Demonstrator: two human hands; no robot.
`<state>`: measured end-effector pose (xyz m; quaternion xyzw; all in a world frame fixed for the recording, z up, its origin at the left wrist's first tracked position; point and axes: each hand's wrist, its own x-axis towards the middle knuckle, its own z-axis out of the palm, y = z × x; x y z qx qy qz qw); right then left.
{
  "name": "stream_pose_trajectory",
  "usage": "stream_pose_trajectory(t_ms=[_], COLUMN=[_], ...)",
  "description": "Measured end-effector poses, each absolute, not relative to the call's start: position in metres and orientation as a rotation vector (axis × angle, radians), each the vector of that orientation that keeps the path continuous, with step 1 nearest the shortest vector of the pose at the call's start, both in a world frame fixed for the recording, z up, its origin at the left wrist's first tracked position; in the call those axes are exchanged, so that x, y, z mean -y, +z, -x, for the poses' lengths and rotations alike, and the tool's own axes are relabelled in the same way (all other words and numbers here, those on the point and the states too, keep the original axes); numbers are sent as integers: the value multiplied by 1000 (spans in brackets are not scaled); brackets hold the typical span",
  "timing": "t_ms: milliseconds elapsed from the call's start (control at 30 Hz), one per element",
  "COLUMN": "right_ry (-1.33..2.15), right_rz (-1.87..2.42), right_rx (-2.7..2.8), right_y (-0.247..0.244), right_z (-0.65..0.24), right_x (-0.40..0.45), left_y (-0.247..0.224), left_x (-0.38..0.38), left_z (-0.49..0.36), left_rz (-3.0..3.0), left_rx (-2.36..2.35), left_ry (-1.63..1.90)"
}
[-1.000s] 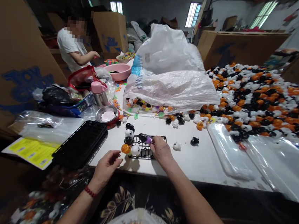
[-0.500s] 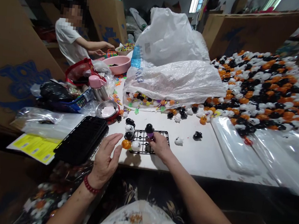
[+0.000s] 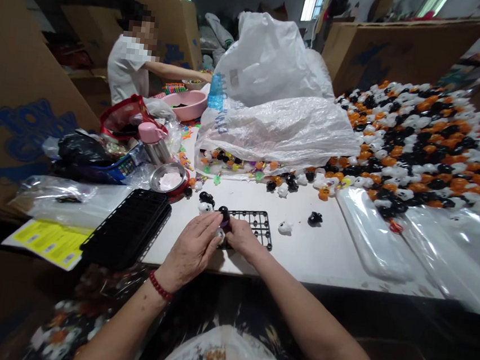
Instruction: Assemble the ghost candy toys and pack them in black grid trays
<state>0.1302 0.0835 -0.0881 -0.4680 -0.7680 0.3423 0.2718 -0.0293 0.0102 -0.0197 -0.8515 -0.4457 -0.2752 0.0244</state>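
A black grid rack [image 3: 266, 228] lies on the table in front of me. My right hand [image 3: 242, 239] is closed on a small toy figure with a black head [image 3: 224, 212] and some purple below it, over the rack's left part. Against that figure's left side, my left hand [image 3: 193, 243] lies with fingers stretched out close together, covering most of the toys on that side. A white ghost toy [image 3: 219, 234] shows by its thumb. Just beyond the fingers are another white toy [image 3: 205, 207] and a black toy [image 3: 206, 197].
A loose white ghost [image 3: 285, 227] and a black toy [image 3: 315, 218] lie right of the rack. Black racks [image 3: 127, 228] are stacked at left. Clear plastic bags [image 3: 371, 232] and a toy heap [image 3: 430, 147] occupy the right. Across the table a person [image 3: 127, 67] reaches beside a pink basin [image 3: 188, 104].
My right hand has carried the black-headed figure left and slightly down. My left hand has moved right over the toys, meeting it. The person across has stretched an arm to the right.
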Motion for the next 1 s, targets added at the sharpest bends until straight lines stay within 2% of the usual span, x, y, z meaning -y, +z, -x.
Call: stream_pose_trajectory(t_ms=[200,433,567,667,733,867,1000], right_ry=[790,870,779,420,304,320,349], right_rz=[1275,1207,1372,1819,2102,2177,2096], right_rx=[2228,2179,1849,1617,1474,1400,1373], right_y=[-84,-84,-68,-49,-38,-33,-43], right_z=[-128,-137,-205,-279,-321,-365,-367], right_x=[-78,-85,-125,-167,-190,-214,-212], left_y=[-17,-31,-33,-29,-26,-24,-27], left_x=[-18,-35,-35,-35,-37,-42,-42], left_z=[30,29,32,31,29,24,25], left_rz=[2570,2456,2447,2429,2406,2385,2395], left_rx=[1332,1149,1132,1139,1172,1210,1197], left_ry=[-835,-685,-674,-676,-665,-615,-634])
